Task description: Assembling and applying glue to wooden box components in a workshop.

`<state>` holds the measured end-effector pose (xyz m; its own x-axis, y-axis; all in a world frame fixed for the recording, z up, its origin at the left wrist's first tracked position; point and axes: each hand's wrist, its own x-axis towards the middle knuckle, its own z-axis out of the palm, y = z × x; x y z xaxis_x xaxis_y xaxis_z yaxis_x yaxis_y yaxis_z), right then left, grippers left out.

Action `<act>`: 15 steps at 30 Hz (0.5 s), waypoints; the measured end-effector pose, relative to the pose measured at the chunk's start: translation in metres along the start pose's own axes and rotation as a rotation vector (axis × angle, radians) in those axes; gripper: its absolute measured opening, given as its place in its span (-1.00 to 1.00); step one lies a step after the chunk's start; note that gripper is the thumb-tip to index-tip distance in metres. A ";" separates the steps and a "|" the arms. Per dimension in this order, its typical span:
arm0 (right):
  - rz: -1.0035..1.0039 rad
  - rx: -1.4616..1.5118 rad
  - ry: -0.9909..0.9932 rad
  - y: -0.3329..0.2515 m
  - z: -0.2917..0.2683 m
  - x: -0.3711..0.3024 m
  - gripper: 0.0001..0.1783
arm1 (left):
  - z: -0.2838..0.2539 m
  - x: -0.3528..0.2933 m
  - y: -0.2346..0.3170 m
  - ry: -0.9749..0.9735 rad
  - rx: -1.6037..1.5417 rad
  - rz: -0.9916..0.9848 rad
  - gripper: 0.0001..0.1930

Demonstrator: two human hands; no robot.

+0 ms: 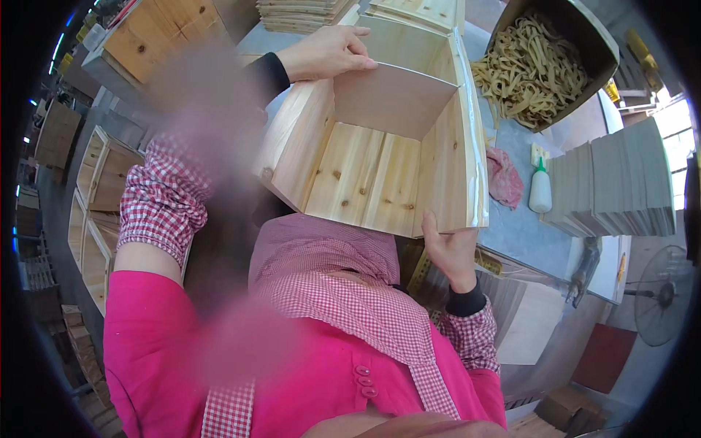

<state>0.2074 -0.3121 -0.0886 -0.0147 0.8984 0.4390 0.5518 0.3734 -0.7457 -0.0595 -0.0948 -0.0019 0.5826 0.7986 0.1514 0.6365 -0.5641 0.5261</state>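
A pale pine box (365, 179), its near side without a wall, is tilted toward me above my lap. Knotty boards form its floor, and a thin plain panel (398, 102) stands across it, with another compartment behind. My left hand (332, 55) has its fingertips closed on the panel's upper left edge. Low on the right, my right hand (454, 255) grips the box's near corner, thumb on the front edge and other fingers mostly hidden. A white, glue-like bead (475, 139) runs along the right wall's edge.
Right of the box, a pink cloth (504, 177) and a white squeeze bottle (540, 188) with a green tip lie near stacked thin panels (613, 182). A carton (595, 44) holds tangled pale strips (531, 69). More boards (303, 13) stand behind; wooden frames (93, 212) are at left.
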 end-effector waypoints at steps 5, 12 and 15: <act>0.183 0.026 -0.104 -0.001 0.006 -0.015 -0.56 | 0.005 -0.008 -0.005 0.010 0.019 0.006 -0.69; 0.111 0.005 -0.032 0.014 0.009 -0.018 -0.62 | 0.008 -0.002 -0.006 0.012 0.038 -0.001 -0.69; 0.114 -0.007 -0.048 0.020 0.008 -0.018 -0.63 | 0.011 0.002 -0.008 0.021 0.032 -0.030 -0.69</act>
<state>0.2121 -0.3186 -0.1153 0.0091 0.9450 0.3270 0.5583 0.2665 -0.7857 -0.0580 -0.0908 -0.0153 0.5526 0.8191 0.1539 0.6695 -0.5462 0.5034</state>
